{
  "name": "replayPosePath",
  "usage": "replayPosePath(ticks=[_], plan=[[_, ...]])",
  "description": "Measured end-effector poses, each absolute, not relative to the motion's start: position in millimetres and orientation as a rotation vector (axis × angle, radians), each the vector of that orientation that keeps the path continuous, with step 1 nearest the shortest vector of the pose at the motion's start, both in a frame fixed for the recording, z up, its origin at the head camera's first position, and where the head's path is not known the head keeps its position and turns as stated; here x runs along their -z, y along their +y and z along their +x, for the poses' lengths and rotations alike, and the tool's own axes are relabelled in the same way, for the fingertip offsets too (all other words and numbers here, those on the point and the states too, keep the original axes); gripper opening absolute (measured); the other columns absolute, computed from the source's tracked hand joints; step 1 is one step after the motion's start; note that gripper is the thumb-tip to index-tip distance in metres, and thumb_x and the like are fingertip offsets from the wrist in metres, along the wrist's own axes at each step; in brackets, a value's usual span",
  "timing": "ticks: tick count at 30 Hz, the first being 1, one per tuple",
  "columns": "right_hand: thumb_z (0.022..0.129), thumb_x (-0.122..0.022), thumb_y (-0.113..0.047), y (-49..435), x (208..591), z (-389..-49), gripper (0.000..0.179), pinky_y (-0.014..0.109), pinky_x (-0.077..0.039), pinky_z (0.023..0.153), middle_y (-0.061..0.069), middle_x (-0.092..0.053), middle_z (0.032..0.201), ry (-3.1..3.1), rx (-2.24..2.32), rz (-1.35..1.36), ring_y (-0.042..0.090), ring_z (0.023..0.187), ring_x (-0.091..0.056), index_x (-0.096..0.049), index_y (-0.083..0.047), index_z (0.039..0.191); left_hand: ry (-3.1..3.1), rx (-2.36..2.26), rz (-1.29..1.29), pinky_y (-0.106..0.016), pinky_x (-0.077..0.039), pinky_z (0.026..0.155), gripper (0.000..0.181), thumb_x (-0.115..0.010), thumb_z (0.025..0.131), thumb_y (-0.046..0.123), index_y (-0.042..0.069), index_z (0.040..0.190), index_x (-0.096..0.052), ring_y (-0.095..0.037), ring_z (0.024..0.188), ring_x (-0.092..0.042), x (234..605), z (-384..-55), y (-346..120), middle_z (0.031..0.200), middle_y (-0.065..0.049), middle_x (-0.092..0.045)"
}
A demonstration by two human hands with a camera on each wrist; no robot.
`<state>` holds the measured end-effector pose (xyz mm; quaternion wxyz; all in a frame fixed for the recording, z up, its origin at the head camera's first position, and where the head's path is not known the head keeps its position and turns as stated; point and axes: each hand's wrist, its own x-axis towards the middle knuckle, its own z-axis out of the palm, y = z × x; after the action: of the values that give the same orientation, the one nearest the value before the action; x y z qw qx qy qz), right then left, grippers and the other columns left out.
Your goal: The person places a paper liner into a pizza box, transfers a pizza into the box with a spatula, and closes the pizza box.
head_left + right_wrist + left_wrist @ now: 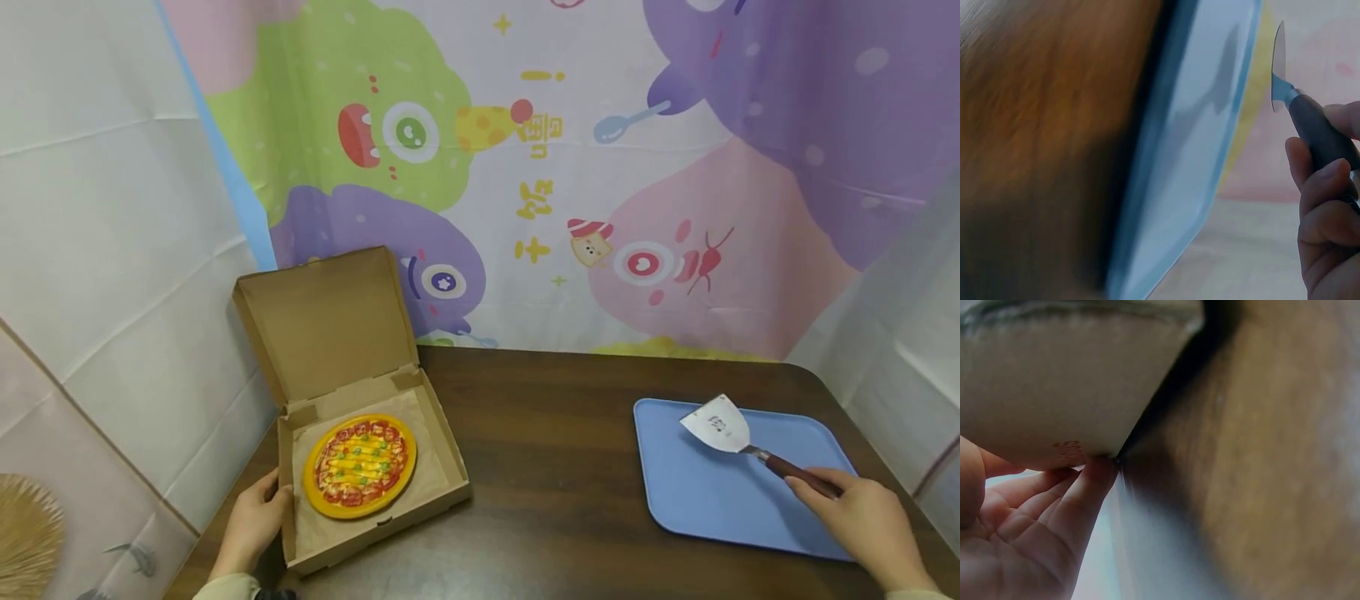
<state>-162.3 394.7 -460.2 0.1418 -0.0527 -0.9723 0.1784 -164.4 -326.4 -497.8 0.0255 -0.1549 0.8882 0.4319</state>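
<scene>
Sideways yellow characters (535, 200) on the white, cartoon-printed fabric hanging (517, 312) begin 干饭 and end with "!", while red letters (1069, 450) on the brown cardboard box (1072, 381) and dark print (717, 423) on the brown-handled metal spatula (733, 436) are unreadable.

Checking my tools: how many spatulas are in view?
1: the spatula, held in the right hand above the blue tray. The right wrist view shows the same one; no others are visible.

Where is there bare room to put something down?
The widest bare patch is the table between the pizza box and the blue tray. Much of the tray shows bare, but the right hand holds a spatula over it. The pizza crowds the box; the left hand touches its side.
</scene>
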Motion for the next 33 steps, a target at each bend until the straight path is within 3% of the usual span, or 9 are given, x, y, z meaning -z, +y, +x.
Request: replayPosePath(ticks=[10, 23, 33], plan=[[0.088, -0.07, -0.031, 431, 475, -158, 0.044, 0.028, -0.034, 0.051, 0.019, -0.069, 0.073, -2.88, -0.552, -0.285, 0.016, 0.059, -0.05, -0.071, 0.012, 0.092, 2.722, -1.353, -0.479, -0.057, -0.039, 0.109, 0.057, -0.039, 0.103, 0.017, -0.01, 0.15, -0.023, -0.047, 0.136, -0.039, 499, -166, -325, 0.149, -0.033, -0.033], [0.089, -0.069, -0.028, 459, 491, -152, 0.043, 0.026, -0.031, 0.05, 0.003, -0.056, 0.062, -2.916, -0.604, -0.334, 0.016, 0.059, -0.044, -0.069, 0.015, 0.09, 2.736, -1.329, -0.473, -0.057, -0.04, 0.108, 0.057, -0.039, 0.103, 0.017, -0.011, 0.15, -0.023, -0.047, 0.134, -0.041, 497, -165, -326, 0.148, -0.034, -0.033], [0.089, -0.069, -0.033, 464, 486, -155, 0.051, 0.029, -0.037, 0.055, 0.021, -0.065, 0.074, -3.023, -0.679, -0.468, 0.021, 0.067, -0.052, -0.067, 0.017, 0.096, 2.73, -1.334, -0.482, -0.056, -0.041, 0.107, 0.057, -0.039, 0.103, 0.017, -0.011, 0.15, -0.023, -0.047, 0.134, -0.042, 495, -164, -325, 0.148, -0.034, -0.033]])
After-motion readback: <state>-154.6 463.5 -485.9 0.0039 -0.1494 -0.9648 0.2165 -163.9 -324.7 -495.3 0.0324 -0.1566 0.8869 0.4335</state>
